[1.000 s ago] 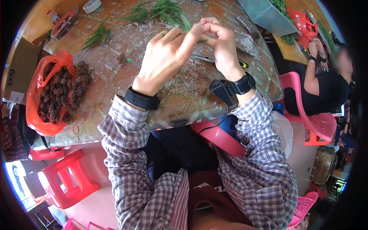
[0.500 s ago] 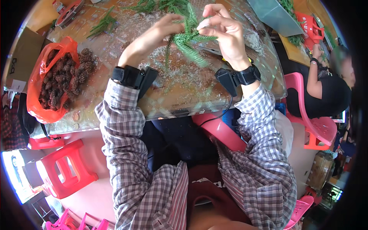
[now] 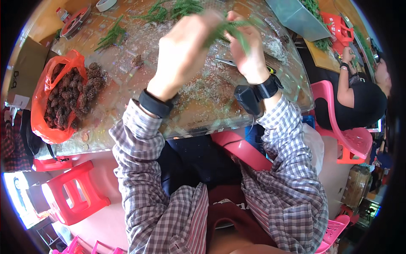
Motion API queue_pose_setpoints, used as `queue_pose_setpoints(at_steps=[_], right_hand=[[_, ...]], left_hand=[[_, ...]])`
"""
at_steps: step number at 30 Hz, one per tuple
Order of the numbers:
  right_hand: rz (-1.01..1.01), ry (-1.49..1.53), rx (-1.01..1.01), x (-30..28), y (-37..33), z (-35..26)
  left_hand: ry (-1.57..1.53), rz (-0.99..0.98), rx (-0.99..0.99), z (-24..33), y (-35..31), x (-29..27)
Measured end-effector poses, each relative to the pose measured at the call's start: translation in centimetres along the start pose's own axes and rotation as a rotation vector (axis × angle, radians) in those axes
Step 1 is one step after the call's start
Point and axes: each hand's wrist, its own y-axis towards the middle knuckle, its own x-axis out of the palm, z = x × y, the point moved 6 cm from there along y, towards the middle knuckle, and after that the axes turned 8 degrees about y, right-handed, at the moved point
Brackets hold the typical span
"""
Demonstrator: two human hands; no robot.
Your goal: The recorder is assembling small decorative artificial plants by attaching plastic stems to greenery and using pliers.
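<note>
My left hand [image 3: 184,48] is raised over the table, its back turned up and its fingertips smeared by motion at a green artificial pine sprig [image 3: 230,30]. The fingers of my right hand [image 3: 249,53] are bent around the same sprig from the other side. Pliers [image 3: 226,62] lie on the table under my right wrist, with part of a black and yellow handle showing beside it. A loose pine cone [image 3: 138,61] sits to the left of my left hand. More green sprigs [image 3: 112,34] lie at the far left and along the far edge.
An orange-red plastic bag [image 3: 40,114] full of pine cones [image 3: 63,97] lies open at the table's left. White flakes are scattered over the tabletop [image 3: 203,112]. A grey bin [image 3: 296,19] stands at the far right. A person [image 3: 359,95] works beyond a pink chair [image 3: 327,95].
My left hand has turned its back upward and moved across toward the right hand, now covering part of the sprig. My right hand has come slightly lower and nearer.
</note>
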Motion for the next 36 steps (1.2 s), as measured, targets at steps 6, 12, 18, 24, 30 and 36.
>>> queue_pose_setpoints(at_steps=[6,12,18,24,30,36], right_hand=[[0.120,0.199,0.138,-0.7,0.7,0.5],[-0.051,-0.107,-0.080,0.3,1.2,-1.4],[-0.057,-0.135,-0.073,1.0,0.8,-1.6],[-0.092,-0.134,-0.065,1.3,0.7,-1.6],[-0.065,0.031,-0.043,-0.7,0.5,-0.1],[0.020,-0.089,0.049,0.2,0.7,-0.5]], left_hand=[[0.580,0.126,0.538,3.1,-0.9,0.4],[-0.583,-0.173,-0.439,-3.3,-0.8,0.6],[-0.599,-0.220,-0.433,-3.0,-1.1,0.6],[-0.504,-0.166,-0.340,-2.1,-0.8,0.7],[0.577,0.056,0.370,3.5,-0.8,0.1],[0.524,0.127,0.295,2.3,-0.7,-0.4]])
